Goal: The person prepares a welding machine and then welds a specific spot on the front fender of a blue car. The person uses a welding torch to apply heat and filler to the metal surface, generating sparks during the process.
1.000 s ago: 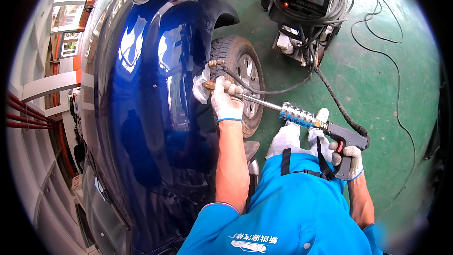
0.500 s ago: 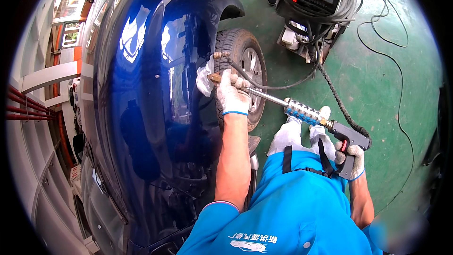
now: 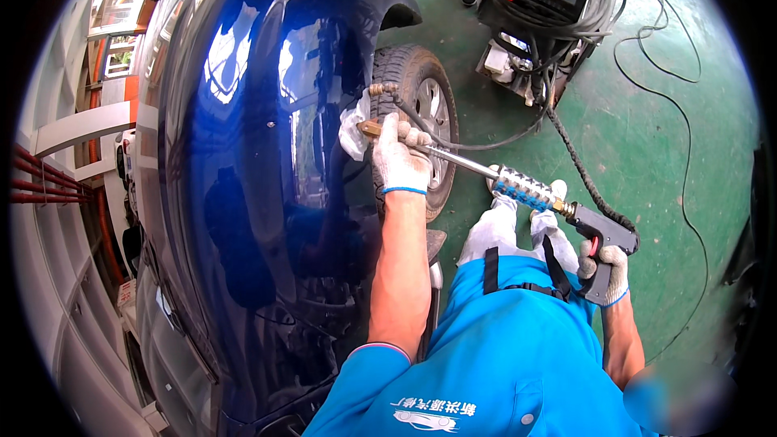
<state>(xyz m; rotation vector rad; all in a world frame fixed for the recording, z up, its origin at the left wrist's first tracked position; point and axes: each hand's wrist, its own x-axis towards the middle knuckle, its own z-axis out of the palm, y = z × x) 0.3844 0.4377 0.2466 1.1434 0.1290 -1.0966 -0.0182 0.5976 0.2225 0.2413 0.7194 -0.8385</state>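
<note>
Left hand (image 3: 402, 163) gripping rod (image 3: 463, 160); right hand (image 3: 613, 272) gripping gun handle (image 3: 597, 283); tray (image 3: 511, 87) below black machine (image 3: 534, 2) holding white items (image 3: 503, 62).

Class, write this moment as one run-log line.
left hand: around tool shaft | right hand: holds pistol grip | nearby: blue car, wheel | beyond: cabled machine

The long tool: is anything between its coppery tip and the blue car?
Yes, in this view a crumpled white sheet shows between the coppery tip and the blue car. I can't tell whether they touch. The left hand grips the long tool just behind that tip.
</note>
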